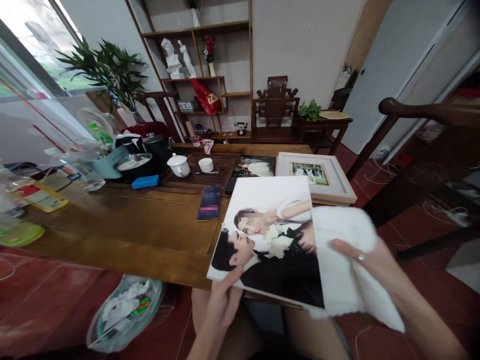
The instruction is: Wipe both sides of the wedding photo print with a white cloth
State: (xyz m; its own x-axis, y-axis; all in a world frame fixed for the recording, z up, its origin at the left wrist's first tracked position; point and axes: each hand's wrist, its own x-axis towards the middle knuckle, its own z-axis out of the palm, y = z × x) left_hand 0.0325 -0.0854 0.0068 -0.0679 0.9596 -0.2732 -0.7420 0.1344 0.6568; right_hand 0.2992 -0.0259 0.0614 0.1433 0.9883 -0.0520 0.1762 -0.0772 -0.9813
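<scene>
A large photo panel [277, 280] showing two people in formal dress is held tilted above my lap, over the table's near edge. My left hand [225, 300] grips its lower left edge, thumb on the front and the other fingers underneath. At the panel's right side, my right hand [369, 265] holds a white cloth [337, 285], thumb on top and the rest of the fingers hidden beneath it. The cloth touches or overlaps the panel's right edge and hangs down towards the lower right.
Behind the panel lie a framed picture [341, 175] and a dark photo [243, 167]. A phone [209, 202], a lidded white cup [178, 165] and a blue block [145, 181] are on the wooden table [150, 220]. A lined bin [157, 300] stands below; a wooden chair [420, 112] is at right.
</scene>
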